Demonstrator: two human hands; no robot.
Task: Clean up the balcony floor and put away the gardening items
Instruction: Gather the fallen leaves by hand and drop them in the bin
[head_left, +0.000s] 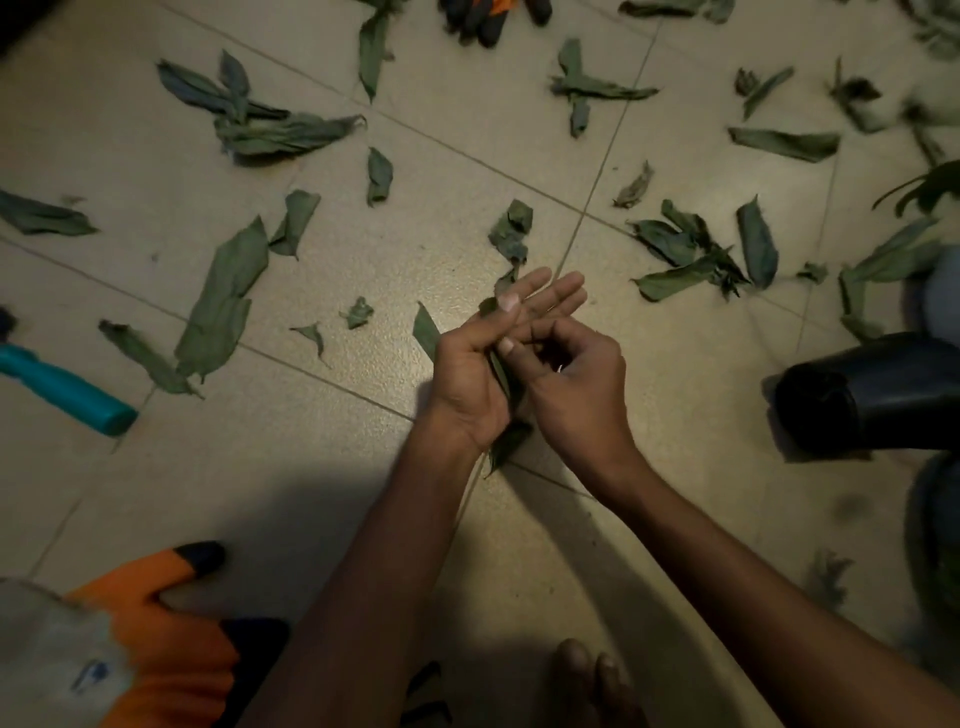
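Several wilted green leaves lie scattered over the beige tiled floor, such as a long leaf at the left and a leaf cluster at the right. My left hand is palm up at the centre with its fingers stretched out. Its thumb pins a small bunch of leaves against the palm, and their tips stick out below the wrist. My right hand is beside it with curled fingers, its thumb and fingertips pinching the same bunch.
A teal tool handle lies at the left edge. An orange and grey glove is at the bottom left, and another dark and orange glove at the top. A black container lies at the right. My bare toes show at the bottom.
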